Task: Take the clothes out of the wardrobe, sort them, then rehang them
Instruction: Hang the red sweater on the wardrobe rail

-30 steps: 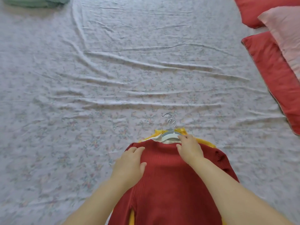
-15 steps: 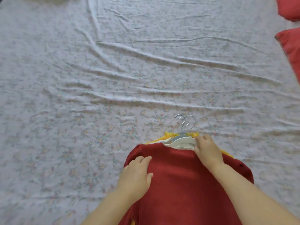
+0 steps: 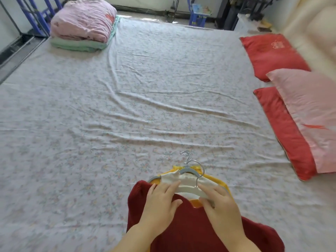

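Red top: a dark red ribbed knit sweater (image 3: 190, 230) lies flat at the near edge of the bed, on top of the pile of hung clothes.
Left hand: the left hand (image 3: 161, 206) rests palm down on the sweater at its neckline; its fingers (image 3: 171, 186) are straight and slightly spread, the tips touching the hanger above.
Right hand: the right hand (image 3: 221, 210) is at the other side of the neckline; its fingers (image 3: 209, 191) and thumb pinch one arm of a white plastic hanger (image 3: 187, 188).
White hanger: it sits out of the sweater's neck, its wire hook curving up beyond the hands.
Under the sweater: a cream-white garment (image 3: 171, 177) and a yellow garment (image 3: 197, 204) show past the neckline, on grey plastic hangers (image 3: 189, 170) whose metal hooks (image 3: 187, 157) point away.
Bed: a pale floral sheet (image 3: 127, 115), creased in long folds, covers it.
Right side: two red pillows (image 3: 285, 131) with a pink pillow (image 3: 309, 106) lying over them, against a cream padded headboard (image 3: 312, 33).
Far left corner: a folded pink quilt (image 3: 83, 20) stacked on a folded green blanket (image 3: 78, 45).
Beyond the bed: a blue metal frame (image 3: 36, 15) on the left and a small blue stool (image 3: 198, 17) on the floor.
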The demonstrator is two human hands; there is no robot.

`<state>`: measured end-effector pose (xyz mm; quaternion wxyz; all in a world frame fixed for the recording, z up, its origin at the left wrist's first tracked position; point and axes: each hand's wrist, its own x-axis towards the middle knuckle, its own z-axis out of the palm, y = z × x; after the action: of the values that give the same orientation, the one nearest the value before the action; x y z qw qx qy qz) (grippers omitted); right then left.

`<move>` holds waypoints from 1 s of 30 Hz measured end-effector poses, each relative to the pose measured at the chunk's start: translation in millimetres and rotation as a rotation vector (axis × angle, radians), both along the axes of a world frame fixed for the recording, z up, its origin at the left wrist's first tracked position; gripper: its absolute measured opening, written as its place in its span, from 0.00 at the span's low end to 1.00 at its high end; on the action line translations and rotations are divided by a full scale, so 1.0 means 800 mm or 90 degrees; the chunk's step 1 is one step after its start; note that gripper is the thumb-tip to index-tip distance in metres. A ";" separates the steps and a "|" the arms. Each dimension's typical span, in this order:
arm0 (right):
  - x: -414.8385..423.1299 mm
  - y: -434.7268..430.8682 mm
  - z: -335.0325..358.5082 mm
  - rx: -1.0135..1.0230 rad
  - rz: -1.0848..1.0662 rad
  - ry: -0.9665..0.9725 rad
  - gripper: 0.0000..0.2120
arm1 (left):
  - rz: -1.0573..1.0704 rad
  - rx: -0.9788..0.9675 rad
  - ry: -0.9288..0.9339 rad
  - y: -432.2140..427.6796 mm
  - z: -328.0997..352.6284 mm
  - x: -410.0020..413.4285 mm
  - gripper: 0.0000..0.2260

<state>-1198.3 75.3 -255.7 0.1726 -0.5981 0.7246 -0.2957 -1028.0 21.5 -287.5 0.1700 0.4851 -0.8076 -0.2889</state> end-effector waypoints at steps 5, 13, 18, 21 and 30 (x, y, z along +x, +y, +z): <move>0.024 0.037 0.052 -0.024 0.038 -0.009 0.25 | 0.108 -0.033 0.144 0.043 0.034 0.032 0.13; 0.071 0.052 0.093 -0.166 0.312 0.070 0.30 | 0.410 -0.097 0.151 0.145 0.119 0.116 0.19; 0.167 0.054 0.134 -0.249 0.536 0.062 0.25 | 0.627 -0.209 0.116 0.232 0.172 0.188 0.24; 0.238 0.072 0.165 -0.282 0.678 0.062 0.28 | 0.740 -0.269 0.080 0.295 0.197 0.240 0.22; 0.490 0.198 0.238 -0.381 0.973 -0.003 0.28 | 0.979 -0.470 -0.073 0.500 0.262 0.396 0.16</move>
<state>-806.5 233.6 -65.1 0.1608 -0.9468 0.0074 -0.2786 -710.9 421.5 -78.2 0.4247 0.8256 -0.3039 0.2134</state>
